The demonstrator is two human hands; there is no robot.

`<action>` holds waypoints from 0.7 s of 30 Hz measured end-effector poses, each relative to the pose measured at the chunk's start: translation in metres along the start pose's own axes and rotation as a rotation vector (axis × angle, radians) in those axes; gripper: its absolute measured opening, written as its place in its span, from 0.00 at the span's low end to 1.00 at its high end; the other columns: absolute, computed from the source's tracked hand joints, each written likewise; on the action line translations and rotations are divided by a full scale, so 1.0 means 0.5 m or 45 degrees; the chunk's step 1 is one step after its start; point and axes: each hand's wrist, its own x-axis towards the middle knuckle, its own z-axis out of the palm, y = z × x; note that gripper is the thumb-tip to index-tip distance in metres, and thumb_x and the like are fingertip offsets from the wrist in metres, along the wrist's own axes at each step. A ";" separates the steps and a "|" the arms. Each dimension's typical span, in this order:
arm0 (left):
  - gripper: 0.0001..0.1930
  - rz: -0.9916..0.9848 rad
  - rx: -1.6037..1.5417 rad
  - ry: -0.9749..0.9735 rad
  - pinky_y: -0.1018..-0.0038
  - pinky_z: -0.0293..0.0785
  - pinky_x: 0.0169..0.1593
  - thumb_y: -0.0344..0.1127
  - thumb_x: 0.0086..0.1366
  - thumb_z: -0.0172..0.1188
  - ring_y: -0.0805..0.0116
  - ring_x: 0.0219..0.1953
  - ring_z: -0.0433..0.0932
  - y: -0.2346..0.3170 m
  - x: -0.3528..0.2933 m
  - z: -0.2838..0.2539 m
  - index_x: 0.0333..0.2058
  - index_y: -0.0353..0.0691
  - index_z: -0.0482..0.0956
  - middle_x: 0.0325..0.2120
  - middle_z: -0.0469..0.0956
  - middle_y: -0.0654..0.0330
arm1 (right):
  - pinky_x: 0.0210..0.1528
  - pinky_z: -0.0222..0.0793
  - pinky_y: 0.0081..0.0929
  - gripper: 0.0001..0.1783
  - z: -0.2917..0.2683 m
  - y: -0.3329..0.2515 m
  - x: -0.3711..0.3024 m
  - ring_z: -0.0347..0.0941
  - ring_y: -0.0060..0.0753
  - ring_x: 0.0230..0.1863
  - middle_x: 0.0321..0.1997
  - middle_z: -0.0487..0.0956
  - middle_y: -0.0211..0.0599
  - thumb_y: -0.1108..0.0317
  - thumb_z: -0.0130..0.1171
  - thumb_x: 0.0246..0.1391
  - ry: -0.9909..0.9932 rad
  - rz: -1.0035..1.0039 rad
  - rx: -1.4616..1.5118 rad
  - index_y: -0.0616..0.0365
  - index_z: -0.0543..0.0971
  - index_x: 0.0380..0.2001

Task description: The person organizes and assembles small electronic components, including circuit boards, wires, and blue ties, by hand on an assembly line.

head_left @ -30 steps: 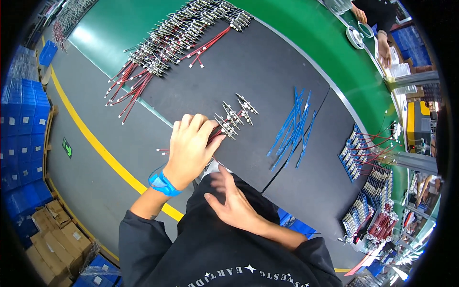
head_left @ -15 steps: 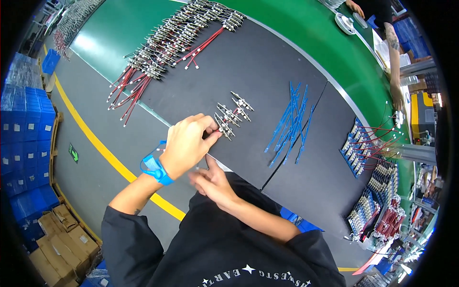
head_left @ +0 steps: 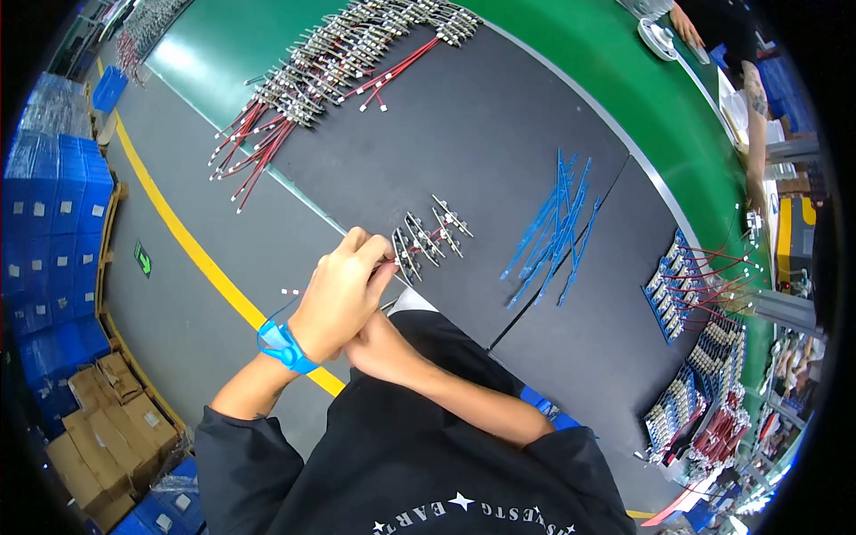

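- A blue wristband sat on the left wrist, and a white plug poked out left of that hand.
- Left hand: thumb and index were pinched narrow on the red wires.
- Right hand: tucked partly under the left one, fingers hidden, so I couldn't tell what they held.
- The little boards stood in a slanting row at the table edge, long axes running upper left to lower right, nearest one steepest.
- Blue strips lay further right, mostly pointing upper right.
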 end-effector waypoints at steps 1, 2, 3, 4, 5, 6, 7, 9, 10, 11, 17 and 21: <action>0.05 -0.045 -0.072 -0.013 0.58 0.72 0.34 0.27 0.58 0.61 0.45 0.29 0.75 -0.002 -0.002 -0.003 0.32 0.35 0.74 0.29 0.72 0.50 | 0.18 0.65 0.23 0.06 -0.005 0.001 -0.009 0.71 0.22 0.15 0.15 0.73 0.34 0.75 0.51 0.57 -0.038 -0.155 -0.144 0.67 0.76 0.32; 0.05 -0.099 -0.140 -0.018 0.58 0.72 0.34 0.25 0.57 0.61 0.44 0.29 0.75 -0.006 -0.009 -0.007 0.32 0.35 0.74 0.29 0.72 0.50 | 0.18 0.65 0.23 0.06 -0.014 -0.013 -0.027 0.71 0.22 0.15 0.15 0.73 0.34 0.75 0.51 0.57 -0.061 -0.143 -0.143 0.67 0.76 0.32; 0.06 -0.118 -0.173 0.002 0.59 0.72 0.33 0.24 0.57 0.60 0.44 0.30 0.76 -0.009 -0.016 -0.009 0.32 0.33 0.73 0.29 0.73 0.49 | 0.19 0.66 0.22 0.06 -0.033 -0.042 -0.053 0.71 0.20 0.15 0.15 0.74 0.33 0.75 0.54 0.56 0.023 -0.178 -0.403 0.67 0.76 0.34; 0.06 -0.143 -0.169 0.020 0.59 0.72 0.33 0.24 0.57 0.60 0.44 0.30 0.76 -0.014 -0.023 -0.009 0.32 0.33 0.73 0.29 0.73 0.49 | 0.19 0.66 0.22 0.07 -0.053 -0.064 -0.070 0.71 0.19 0.16 0.16 0.74 0.31 0.74 0.58 0.55 0.099 -0.221 -0.661 0.67 0.77 0.36; 0.06 -0.163 -0.241 0.013 0.60 0.72 0.33 0.24 0.57 0.60 0.44 0.30 0.76 -0.022 -0.031 -0.004 0.32 0.32 0.72 0.28 0.74 0.49 | 0.18 0.64 0.20 0.08 -0.067 -0.069 -0.076 0.69 0.17 0.15 0.15 0.74 0.30 0.75 0.60 0.54 0.295 -0.329 -0.736 0.65 0.78 0.38; 0.06 -0.181 -0.312 0.007 0.61 0.72 0.33 0.23 0.58 0.59 0.44 0.30 0.76 -0.028 -0.039 -0.001 0.32 0.32 0.72 0.27 0.76 0.48 | 0.17 0.62 0.19 0.10 -0.080 -0.073 -0.078 0.67 0.15 0.14 0.15 0.73 0.28 0.75 0.63 0.52 0.493 -0.438 -0.807 0.64 0.78 0.39; 0.06 -0.235 -0.355 0.026 0.65 0.73 0.31 0.23 0.58 0.59 0.48 0.28 0.78 -0.023 -0.046 0.002 0.33 0.30 0.72 0.26 0.78 0.48 | 0.16 0.59 0.17 0.11 -0.093 -0.081 -0.077 0.64 0.12 0.13 0.14 0.73 0.29 0.78 0.63 0.51 0.588 -0.475 -0.836 0.64 0.78 0.40; 0.06 -0.282 -0.430 0.103 0.67 0.73 0.30 0.23 0.57 0.60 0.51 0.27 0.78 -0.020 -0.055 0.015 0.34 0.30 0.73 0.26 0.78 0.48 | 0.18 0.67 0.27 0.13 -0.106 -0.092 -0.066 0.71 0.31 0.14 0.16 0.74 0.32 0.72 0.67 0.48 0.581 -0.469 -1.013 0.61 0.78 0.38; 0.06 -0.309 -0.503 0.167 0.69 0.73 0.30 0.23 0.57 0.61 0.54 0.25 0.78 -0.021 -0.057 0.022 0.34 0.31 0.75 0.26 0.79 0.49 | 0.18 0.67 0.28 0.12 -0.110 -0.097 -0.060 0.71 0.31 0.15 0.17 0.74 0.32 0.72 0.66 0.48 0.563 -0.521 -1.109 0.61 0.78 0.37; 0.06 -0.310 -0.506 0.167 0.69 0.73 0.30 0.23 0.57 0.61 0.54 0.25 0.78 -0.024 -0.061 0.028 0.34 0.31 0.75 0.26 0.79 0.49 | 0.18 0.67 0.28 0.12 -0.110 -0.098 -0.055 0.71 0.31 0.15 0.17 0.74 0.32 0.72 0.66 0.48 0.561 -0.520 -1.112 0.61 0.78 0.37; 0.06 -0.217 -0.376 0.377 0.72 0.71 0.27 0.24 0.56 0.64 0.63 0.21 0.76 -0.018 -0.067 0.042 0.33 0.32 0.80 0.22 0.77 0.53 | 0.19 0.68 0.29 0.12 -0.117 -0.085 -0.041 0.74 0.35 0.17 0.18 0.75 0.34 0.73 0.67 0.46 0.556 -0.659 -1.322 0.62 0.78 0.35; 0.05 -0.203 -0.385 0.402 0.75 0.68 0.25 0.23 0.55 0.64 0.70 0.20 0.73 -0.005 -0.062 0.041 0.32 0.31 0.81 0.21 0.76 0.55 | 0.18 0.68 0.30 0.11 -0.115 -0.078 -0.044 0.74 0.37 0.16 0.17 0.76 0.35 0.73 0.67 0.46 0.631 -0.660 -1.292 0.62 0.78 0.35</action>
